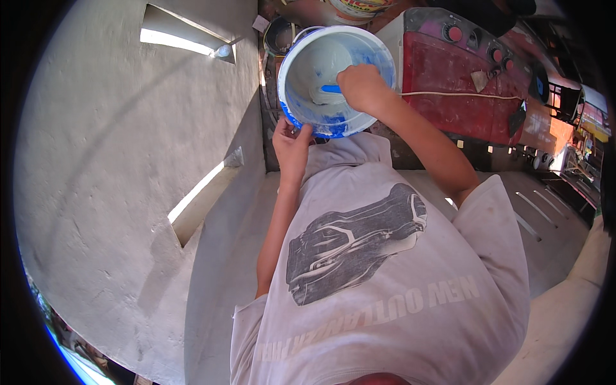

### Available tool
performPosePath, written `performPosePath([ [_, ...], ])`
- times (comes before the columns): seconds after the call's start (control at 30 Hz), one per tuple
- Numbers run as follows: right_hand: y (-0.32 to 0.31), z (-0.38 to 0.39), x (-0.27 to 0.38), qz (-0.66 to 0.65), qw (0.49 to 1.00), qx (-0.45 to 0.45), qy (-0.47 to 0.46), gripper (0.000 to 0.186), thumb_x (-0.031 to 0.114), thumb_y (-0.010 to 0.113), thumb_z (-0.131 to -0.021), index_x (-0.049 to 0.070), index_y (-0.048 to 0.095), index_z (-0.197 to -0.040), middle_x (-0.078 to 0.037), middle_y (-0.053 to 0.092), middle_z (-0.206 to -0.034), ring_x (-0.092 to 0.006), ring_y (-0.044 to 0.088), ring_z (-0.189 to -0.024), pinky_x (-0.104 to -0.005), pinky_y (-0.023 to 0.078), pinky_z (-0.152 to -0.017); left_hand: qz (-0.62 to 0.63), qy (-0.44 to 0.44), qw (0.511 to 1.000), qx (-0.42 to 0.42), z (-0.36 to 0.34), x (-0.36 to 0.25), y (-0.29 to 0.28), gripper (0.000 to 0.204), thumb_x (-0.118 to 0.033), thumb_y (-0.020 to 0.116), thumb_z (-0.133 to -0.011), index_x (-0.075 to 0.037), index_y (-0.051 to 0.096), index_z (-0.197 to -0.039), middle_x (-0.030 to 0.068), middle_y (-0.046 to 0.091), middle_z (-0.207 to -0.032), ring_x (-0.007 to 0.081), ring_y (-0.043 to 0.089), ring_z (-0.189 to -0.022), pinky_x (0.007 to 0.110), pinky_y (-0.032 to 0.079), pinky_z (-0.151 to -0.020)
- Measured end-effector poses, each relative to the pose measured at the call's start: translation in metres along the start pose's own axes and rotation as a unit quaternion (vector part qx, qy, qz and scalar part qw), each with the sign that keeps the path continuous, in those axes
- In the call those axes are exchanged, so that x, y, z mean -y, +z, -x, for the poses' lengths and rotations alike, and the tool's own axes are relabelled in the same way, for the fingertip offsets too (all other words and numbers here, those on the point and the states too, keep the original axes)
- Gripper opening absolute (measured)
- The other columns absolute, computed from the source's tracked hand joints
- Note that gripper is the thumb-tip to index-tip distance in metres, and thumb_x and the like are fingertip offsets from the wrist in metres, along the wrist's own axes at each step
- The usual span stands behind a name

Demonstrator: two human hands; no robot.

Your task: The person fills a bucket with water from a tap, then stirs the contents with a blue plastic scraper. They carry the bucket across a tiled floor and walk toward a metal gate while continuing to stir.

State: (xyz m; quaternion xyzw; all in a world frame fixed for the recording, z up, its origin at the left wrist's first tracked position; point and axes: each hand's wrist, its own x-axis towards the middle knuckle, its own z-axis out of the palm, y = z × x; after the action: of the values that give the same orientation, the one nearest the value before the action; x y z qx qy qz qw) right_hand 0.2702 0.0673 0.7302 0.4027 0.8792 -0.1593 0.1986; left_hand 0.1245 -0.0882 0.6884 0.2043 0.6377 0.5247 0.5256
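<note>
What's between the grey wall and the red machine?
In the head view: the white bucket, the left hand and right hand at it, plus a small dark container.

Bucket (295, 90) sits before person (385, 308); tool (330, 88) in bucket, within right grip (364, 88); left grip (292, 149) at bucket's near-left side. Wall (122, 167) at left. Machine (452, 64) at right, cord (462, 94) across it. Container (269, 42) beyond bucket, leftward.

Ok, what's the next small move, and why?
Probably sweep the blue-handled tool toward the blue smears on the near inner wall of the bucket: the right hand grips it inside, the left hand is at the rim, and the blue looks unblended with the pale coating.
</note>
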Motion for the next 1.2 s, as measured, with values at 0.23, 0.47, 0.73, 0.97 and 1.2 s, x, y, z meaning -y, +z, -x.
performPosePath([
  [0.23, -0.043, 0.016, -0.018, -0.108, 0.989, 0.104, -0.002, 0.037, 0.008, 0.062, -0.082, 0.006, 0.073, -0.117, -0.021, 0.071, -0.107, -0.0377, 0.068, -0.099, -0.0435, 0.054, -0.088, 0.002, 0.004, 1.000, -0.009, 0.001, 0.005, 0.000, 0.011, 0.000, 0.066, -0.088, -0.003, 0.057, -0.093, 0.0013, 0.064, -0.086, 0.0045, 0.058, -0.066, 0.020, 0.045, -0.056],
  [0.47, -0.042, 0.012, 0.002, -0.115, 0.986, 0.112, -0.033, 0.032, 0.006, 0.062, -0.080, 0.005, 0.075, -0.109, -0.021, 0.072, -0.101, -0.0379, 0.069, -0.097, -0.0453, 0.054, -0.087, 0.028, 0.003, 1.000, -0.004, 0.001, 0.009, -0.005, 0.010, 0.000, 0.064, -0.090, -0.003, 0.058, -0.097, 0.0031, 0.067, -0.092, 0.0070, 0.062, -0.073, 0.022, 0.051, -0.064],
  [0.73, -0.058, 0.007, 0.005, -0.085, 0.991, 0.106, 0.003, 0.034, 0.005, 0.062, -0.077, 0.004, 0.075, -0.109, -0.019, 0.072, -0.103, -0.0375, 0.069, -0.097, -0.0453, 0.054, -0.086, 0.071, -0.017, 0.997, 0.001, 0.001, 0.010, -0.006, 0.023, -0.002, 0.062, -0.091, 0.001, 0.060, -0.113, 0.0064, 0.067, -0.103, 0.0112, 0.066, -0.086, 0.025, 0.058, -0.070],
  [0.97, -0.036, -0.011, 0.011, -0.122, 0.986, 0.107, -0.045, 0.034, 0.006, 0.063, -0.077, 0.004, 0.075, -0.108, -0.020, 0.072, -0.101, -0.0376, 0.069, -0.095, -0.0450, 0.055, -0.085, 0.068, -0.029, 0.997, -0.008, -0.001, 0.008, -0.009, 0.023, -0.003, 0.063, -0.091, 0.000, 0.061, -0.114, 0.0060, 0.068, -0.103, 0.0108, 0.067, -0.087, 0.025, 0.059, -0.070],
  [1.2, -0.019, -0.025, 0.025, -0.135, 0.990, 0.015, 0.026, 0.022, 0.010, 0.066, -0.078, 0.000, 0.075, -0.096, -0.021, 0.073, -0.098, -0.0351, 0.073, -0.093, -0.0437, 0.058, -0.082, 0.073, -0.054, 0.996, 0.004, -0.003, 0.009, -0.015, 0.020, -0.001, 0.062, -0.092, -0.002, 0.061, -0.112, 0.0028, 0.068, -0.102, 0.0076, 0.066, -0.085, 0.022, 0.058, -0.068],
])
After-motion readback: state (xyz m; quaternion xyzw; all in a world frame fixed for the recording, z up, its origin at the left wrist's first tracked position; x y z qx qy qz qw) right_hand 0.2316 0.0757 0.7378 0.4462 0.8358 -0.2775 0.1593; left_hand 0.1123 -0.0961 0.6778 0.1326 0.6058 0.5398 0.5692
